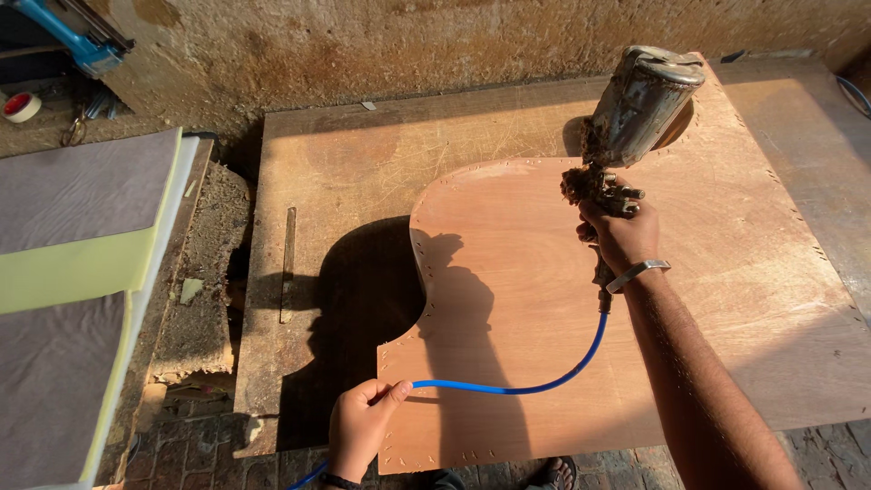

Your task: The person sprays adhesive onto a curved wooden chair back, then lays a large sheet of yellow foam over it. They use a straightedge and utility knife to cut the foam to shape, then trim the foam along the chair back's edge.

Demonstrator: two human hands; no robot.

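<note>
My right hand grips the handle of a grimy metal spray gun with a cup on top, held upright over a curved plywood panel. A metal bracelet sits on that wrist. A blue air hose runs from the gun's base down and left to my left hand, which pinches it near the panel's front left corner. The panel has rows of staples along its edges and lies on a larger plywood board.
Foam sheets, grey and yellow-green, are stacked at the left. A rough stained wall runs along the back. A tape roll and a blue tool lie at top left. Brick floor and a sandalled foot show below.
</note>
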